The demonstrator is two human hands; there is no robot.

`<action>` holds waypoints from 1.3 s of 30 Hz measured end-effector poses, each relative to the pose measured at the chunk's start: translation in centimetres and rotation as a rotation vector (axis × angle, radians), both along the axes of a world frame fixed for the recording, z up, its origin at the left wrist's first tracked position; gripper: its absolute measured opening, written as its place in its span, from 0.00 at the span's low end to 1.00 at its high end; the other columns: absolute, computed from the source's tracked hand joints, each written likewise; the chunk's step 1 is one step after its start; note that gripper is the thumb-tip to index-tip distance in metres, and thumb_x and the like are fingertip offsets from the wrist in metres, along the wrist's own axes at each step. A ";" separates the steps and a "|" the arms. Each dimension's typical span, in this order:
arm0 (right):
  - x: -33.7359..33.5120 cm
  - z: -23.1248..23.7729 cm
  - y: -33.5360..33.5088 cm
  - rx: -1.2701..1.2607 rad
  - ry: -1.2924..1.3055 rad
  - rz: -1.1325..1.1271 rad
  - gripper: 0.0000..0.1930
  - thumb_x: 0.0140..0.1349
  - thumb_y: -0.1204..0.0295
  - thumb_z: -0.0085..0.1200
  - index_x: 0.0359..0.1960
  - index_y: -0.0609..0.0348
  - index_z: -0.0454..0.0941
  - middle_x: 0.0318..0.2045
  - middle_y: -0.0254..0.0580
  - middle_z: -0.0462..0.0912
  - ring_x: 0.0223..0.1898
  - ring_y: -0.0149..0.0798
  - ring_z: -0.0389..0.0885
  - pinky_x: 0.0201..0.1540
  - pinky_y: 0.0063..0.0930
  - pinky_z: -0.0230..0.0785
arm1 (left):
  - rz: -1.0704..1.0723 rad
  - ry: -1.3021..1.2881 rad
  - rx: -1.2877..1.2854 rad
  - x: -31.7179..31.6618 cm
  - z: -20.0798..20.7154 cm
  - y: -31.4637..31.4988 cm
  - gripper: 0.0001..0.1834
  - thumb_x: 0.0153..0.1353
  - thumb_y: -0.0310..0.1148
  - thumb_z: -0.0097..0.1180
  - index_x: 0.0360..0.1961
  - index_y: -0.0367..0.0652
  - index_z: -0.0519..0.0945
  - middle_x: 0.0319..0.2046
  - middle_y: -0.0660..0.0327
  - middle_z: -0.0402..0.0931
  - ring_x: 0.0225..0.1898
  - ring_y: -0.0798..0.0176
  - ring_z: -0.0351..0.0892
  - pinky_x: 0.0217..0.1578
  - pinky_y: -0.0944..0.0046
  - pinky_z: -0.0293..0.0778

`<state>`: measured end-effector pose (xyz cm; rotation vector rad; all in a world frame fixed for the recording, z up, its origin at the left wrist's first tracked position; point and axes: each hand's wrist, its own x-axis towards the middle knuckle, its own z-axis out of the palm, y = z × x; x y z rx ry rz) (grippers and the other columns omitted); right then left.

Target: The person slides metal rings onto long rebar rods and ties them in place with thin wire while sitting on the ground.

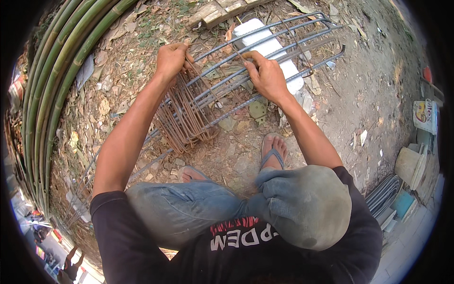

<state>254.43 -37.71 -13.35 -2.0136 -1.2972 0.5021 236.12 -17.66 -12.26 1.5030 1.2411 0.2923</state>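
Several long ribbed steel bars [236, 109] run in a cage from lower left to upper right in front of me. A dense bundle of rusty wire stirrups [177, 118] hangs around them at the left. My left hand [172, 61] is closed on the top corner of a stirrup at the bundle's far side. With thumb and forefinger my right hand [268, 79] pinches a thin rusty stirrup over the middle of the bars; part of it is hidden. A single stirrup [299, 43] stands around the bars near their right end.
A white block [269, 46] props the bars' right part. Long green bamboo poles [71, 61] lie at the left, and a wooden board [222, 12] at the far edge. Dry leaves litter the ground. Buckets [409, 165] and a coil of grey tubing or wire [383, 195] stand at the right.
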 end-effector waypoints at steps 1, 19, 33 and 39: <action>-0.3 -0.2 0.2 0.022 -0.027 0.013 0.12 0.70 0.67 0.54 0.50 0.58 0.82 0.22 0.55 0.84 0.29 0.60 0.85 0.36 0.50 0.74 | -0.003 -0.004 0.000 0.1 -0.1 -0.1 0.15 0.76 0.35 0.51 0.47 0.35 0.85 0.23 0.61 0.81 0.18 0.74 0.74 0.18 0.71 0.69; -2.2 -2.1 0.2 0.046 0.085 0.116 0.20 0.70 0.67 0.56 0.60 0.61 0.79 0.28 0.49 0.86 0.26 0.45 0.83 0.33 0.41 0.73 | -0.038 0.010 0.131 0.7 0.3 -3.4 0.29 0.74 0.42 0.57 0.68 0.33 0.70 0.43 0.50 0.83 0.34 0.67 0.84 0.32 0.68 0.81; -7.0 -8.7 -10.6 -0.146 0.426 0.077 0.17 0.63 0.74 0.60 0.54 0.64 0.80 0.33 0.47 0.88 0.32 0.47 0.87 0.38 0.38 0.77 | -0.474 0.227 -0.104 -6.1 -5.4 -21.1 0.23 0.75 0.27 0.45 0.69 0.32 0.69 0.53 0.47 0.82 0.48 0.57 0.86 0.49 0.58 0.81; -5.8 -8.8 -9.9 -0.091 0.378 0.170 0.16 0.62 0.74 0.62 0.51 0.64 0.82 0.40 0.56 0.88 0.43 0.53 0.89 0.45 0.42 0.80 | -0.033 -0.122 -0.133 -4.8 -8.6 -24.0 0.21 0.69 0.21 0.47 0.61 0.36 0.78 0.48 0.43 0.85 0.48 0.45 0.86 0.54 0.52 0.76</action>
